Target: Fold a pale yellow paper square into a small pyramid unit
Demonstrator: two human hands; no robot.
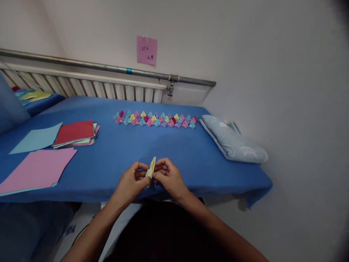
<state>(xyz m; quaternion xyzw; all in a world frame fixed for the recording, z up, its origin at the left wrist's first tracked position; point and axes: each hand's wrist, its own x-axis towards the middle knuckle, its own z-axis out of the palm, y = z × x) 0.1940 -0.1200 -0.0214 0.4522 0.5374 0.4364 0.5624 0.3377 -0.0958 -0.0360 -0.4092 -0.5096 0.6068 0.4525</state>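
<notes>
A small piece of folded yellow paper (151, 170) is held upright between my two hands near the front edge of the blue-covered table (120, 149). My left hand (133, 181) pinches it from the left, thumb in front. From the right, the thumb and fingers of my right hand (169, 177) close on its other side. Parts of the paper and some fingertips are hidden. Beyond my hands, small folded paper pieces (156, 120) in many colours stand in tight rows.
At the left lie a stack of paper topped with red (75, 131), a light blue sheet (38, 138) and pink sheets (38, 168). A folded pale blue blanket (231, 140) sits at the right. Behind are a radiator (103, 87), a pipe (89, 66) and a pink note (147, 50).
</notes>
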